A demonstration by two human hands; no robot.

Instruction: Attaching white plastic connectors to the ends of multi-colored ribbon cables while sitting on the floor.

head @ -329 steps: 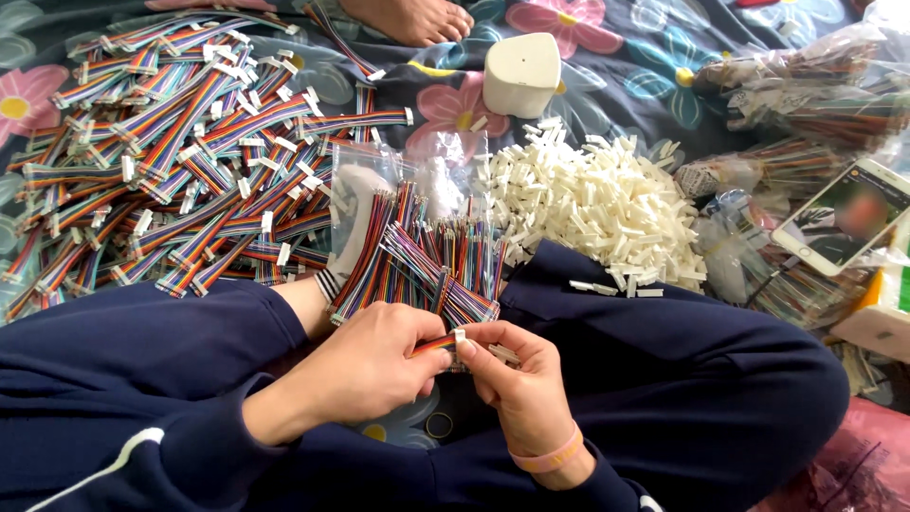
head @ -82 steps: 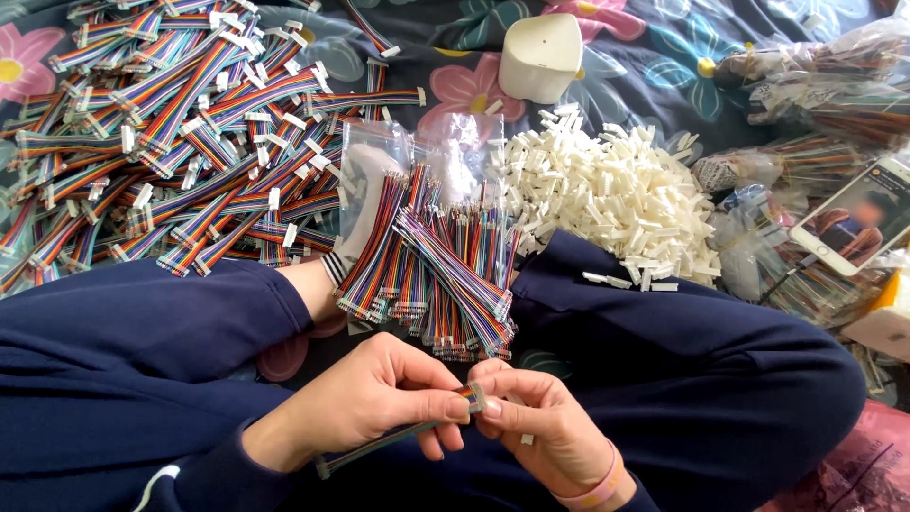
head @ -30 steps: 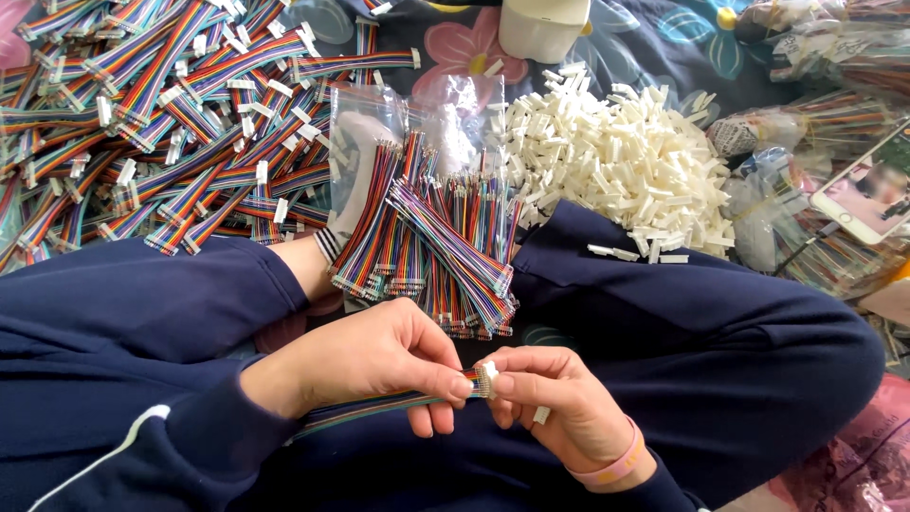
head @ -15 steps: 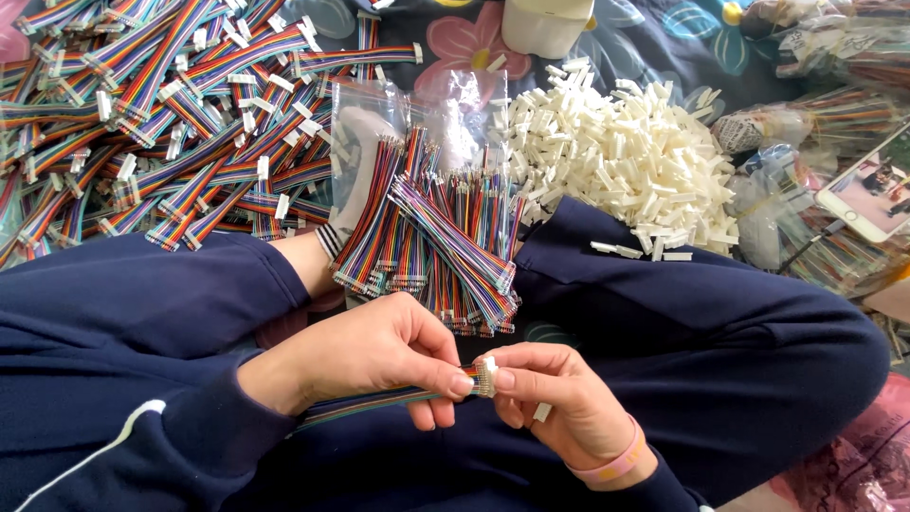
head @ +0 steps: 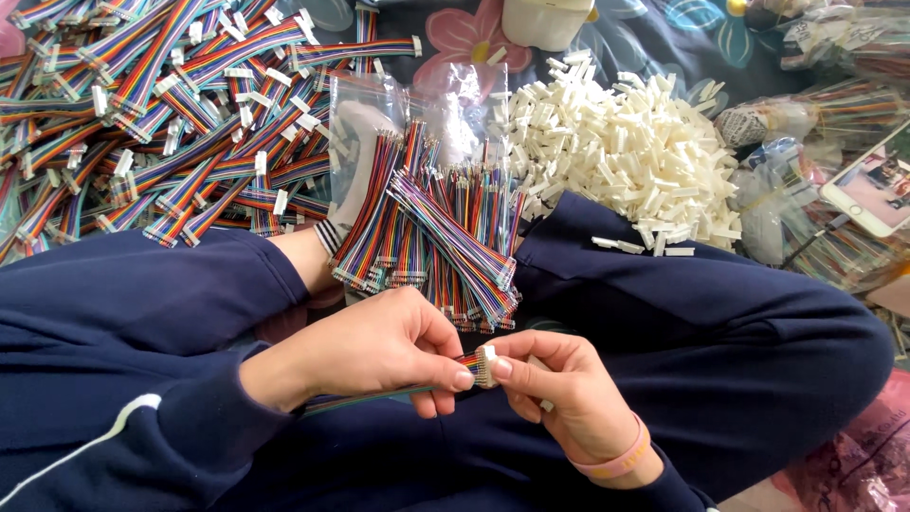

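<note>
My left hand (head: 379,346) pinches a rainbow ribbon cable (head: 379,393) near its end, the cable trailing left under the hand. My right hand (head: 559,398) holds a small white plastic connector (head: 486,365) against that cable end, fingertips of both hands meeting there. A spare white piece (head: 547,406) shows under my right fingers. Both hands rest over my crossed legs in dark blue trousers (head: 664,332).
A bundle of loose rainbow cables (head: 427,228) lies on a clear bag between my knees. A heap of white connectors (head: 616,161) sits at the upper right, finished cables (head: 161,104) at upper left. A phone (head: 872,185) and bagged cables (head: 834,57) lie at the right.
Over the earlier frames the hands moved lower over my lap and brought the connector and cable end together; in the last half second they have barely shifted.
</note>
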